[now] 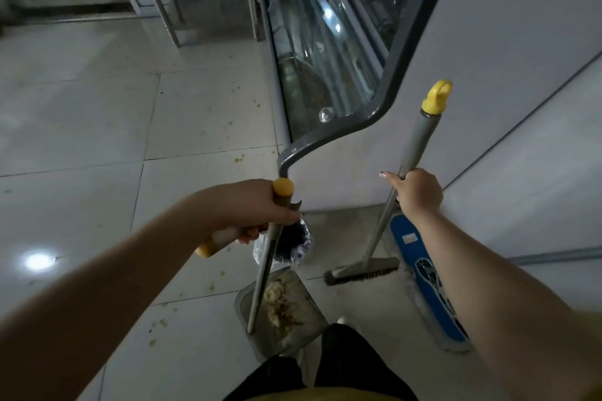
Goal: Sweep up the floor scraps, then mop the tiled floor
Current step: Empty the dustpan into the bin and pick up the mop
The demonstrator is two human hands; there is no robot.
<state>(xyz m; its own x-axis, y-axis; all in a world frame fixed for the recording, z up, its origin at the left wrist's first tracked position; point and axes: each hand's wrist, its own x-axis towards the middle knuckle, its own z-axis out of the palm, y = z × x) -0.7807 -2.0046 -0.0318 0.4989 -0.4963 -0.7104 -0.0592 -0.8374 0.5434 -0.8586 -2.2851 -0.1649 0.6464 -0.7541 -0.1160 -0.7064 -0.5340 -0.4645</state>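
My left hand (250, 205) grips the yellow-capped grey pole (264, 270) of a dustpan (306, 325) standing on the tiles; a pale handle with a yellow end (211, 244) also sits in that hand. A pile of yellowish food scraps (277, 299) lies in the pan. My right hand (418, 192) grips the grey broom handle (423, 137) below its yellow hanging cap. The broom head (361, 272) rests on the floor to the right of the pan. A blue flat mop head (426, 273) lies along the wall base, partly behind my right arm.
Small yellow crumbs (238, 159) dot the pale tiles to the left. A small lined bin (291, 242) stands behind the dustpan at the corner of a glass-fronted display counter (325, 58). A white panel (521, 107) closes off the right. My dark trouser legs (345, 361) are just behind the pan.
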